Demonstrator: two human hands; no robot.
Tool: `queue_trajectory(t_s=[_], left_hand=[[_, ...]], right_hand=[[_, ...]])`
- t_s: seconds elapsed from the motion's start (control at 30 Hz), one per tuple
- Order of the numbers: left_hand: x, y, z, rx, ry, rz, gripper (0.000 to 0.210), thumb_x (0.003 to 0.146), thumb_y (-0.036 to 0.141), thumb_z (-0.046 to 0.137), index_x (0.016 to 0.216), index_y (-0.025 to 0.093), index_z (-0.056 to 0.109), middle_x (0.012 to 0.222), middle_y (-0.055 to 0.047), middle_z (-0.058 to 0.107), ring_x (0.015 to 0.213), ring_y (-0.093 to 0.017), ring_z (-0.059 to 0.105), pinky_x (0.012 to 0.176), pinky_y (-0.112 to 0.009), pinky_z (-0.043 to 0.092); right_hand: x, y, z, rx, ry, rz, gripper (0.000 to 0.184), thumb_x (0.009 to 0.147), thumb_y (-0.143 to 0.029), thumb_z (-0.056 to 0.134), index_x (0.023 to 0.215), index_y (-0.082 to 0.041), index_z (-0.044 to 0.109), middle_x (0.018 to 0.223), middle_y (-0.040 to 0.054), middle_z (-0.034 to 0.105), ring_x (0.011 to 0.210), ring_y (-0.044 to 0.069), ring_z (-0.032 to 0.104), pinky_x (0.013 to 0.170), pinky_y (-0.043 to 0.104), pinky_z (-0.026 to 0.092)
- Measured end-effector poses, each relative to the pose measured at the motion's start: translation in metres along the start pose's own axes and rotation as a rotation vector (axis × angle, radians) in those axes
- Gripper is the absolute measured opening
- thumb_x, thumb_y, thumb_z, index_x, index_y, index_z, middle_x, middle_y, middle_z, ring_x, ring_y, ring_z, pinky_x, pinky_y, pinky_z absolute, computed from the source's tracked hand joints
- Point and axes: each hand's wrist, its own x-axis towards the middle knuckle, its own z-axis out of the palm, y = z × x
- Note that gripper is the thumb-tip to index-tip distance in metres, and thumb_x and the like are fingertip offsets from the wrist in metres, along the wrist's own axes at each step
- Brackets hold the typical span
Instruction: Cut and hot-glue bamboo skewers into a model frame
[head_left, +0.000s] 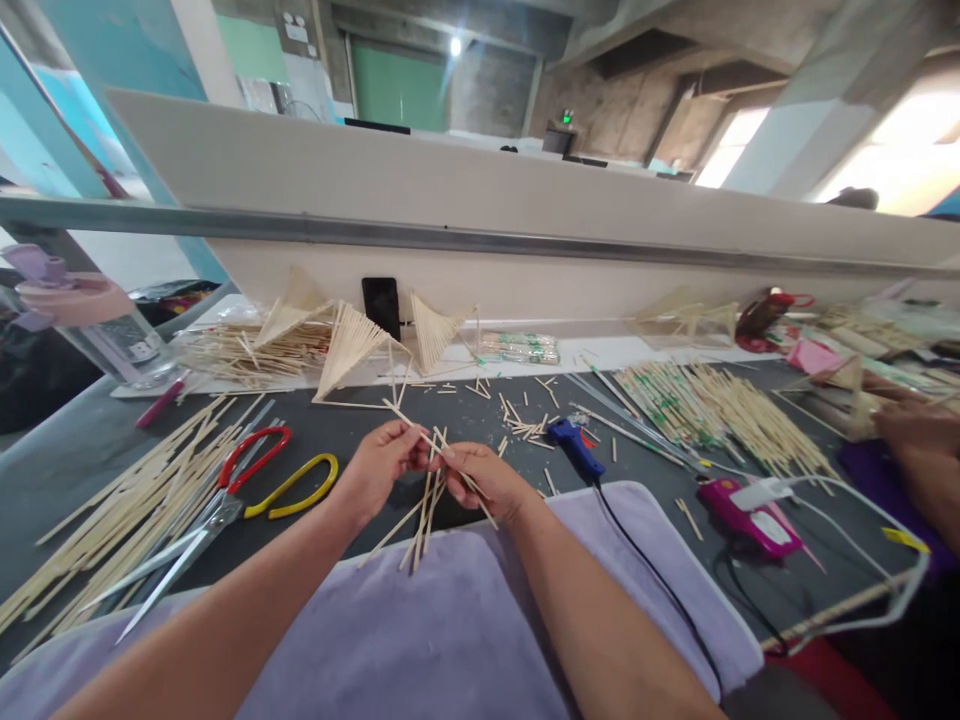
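Near the middle of the table, my left hand [391, 457] pinches a thin wooden stick [405, 414] that slants down to the right. My right hand [486, 480] is closed on the lower stretch of the same stick or one lying along it; I cannot tell which. Several more wooden sticks [424, 520] cross beneath my fingers and point down toward the purple towel [360, 640]. Left of my hands lie scissors [225, 515] with one red and one yellow handle, blades apart. A blue glue gun [576, 446] rests to the right, its black cord running over the towel.
Stick frames [352, 345] and a phone [382, 308] stand along the white partition. Long sticks [142, 480] spread at left beside a water bottle [97, 325]. More sticks [720, 410] and a magenta power strip [750, 518] lie right. Another person's hand [915, 430] is at far right.
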Motion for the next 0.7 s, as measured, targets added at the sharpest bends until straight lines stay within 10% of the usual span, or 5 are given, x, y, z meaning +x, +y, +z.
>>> queue_trajectory(t_s=[0.13, 0.43, 0.7], left_hand=[[0.008, 0.008, -0.010, -0.100, 0.172, 0.121, 0.018, 0.073, 0.030, 0.063, 0.078, 0.015, 0.055, 0.064, 0.002, 0.058, 0.055, -0.009, 0.056, 0.056, -0.023, 0.045], [-0.007, 0.001, 0.006, 0.144, -0.227, 0.025, 0.011, 0.078, 0.025, 0.058, 0.078, 0.016, 0.052, 0.064, 0.001, 0.060, 0.059, -0.010, 0.056, 0.058, -0.023, 0.043], [-0.009, -0.001, 0.011, 0.141, -0.284, -0.002, 0.019, 0.083, 0.029, 0.050, 0.086, 0.014, 0.060, 0.081, -0.006, 0.064, 0.070, -0.013, 0.057, 0.068, -0.027, 0.045]], right_hand=[[0.000, -0.004, 0.000, 0.060, 0.044, 0.000, 0.034, 0.076, -0.042, 0.059, 0.094, -0.013, 0.061, 0.044, -0.0065, 0.048, 0.029, 0.002, 0.028, 0.029, 0.015, 0.015], [0.002, -0.001, 0.001, 0.154, -0.008, -0.077, 0.027, 0.080, -0.043, 0.053, 0.075, -0.016, 0.052, 0.042, -0.0091, 0.039, 0.029, 0.002, 0.021, 0.030, 0.016, 0.013], [0.006, -0.002, 0.006, 0.187, 0.123, -0.171, 0.024, 0.080, -0.041, 0.052, 0.096, -0.023, 0.046, 0.045, -0.0095, 0.046, 0.031, 0.004, 0.029, 0.033, 0.014, 0.021]])
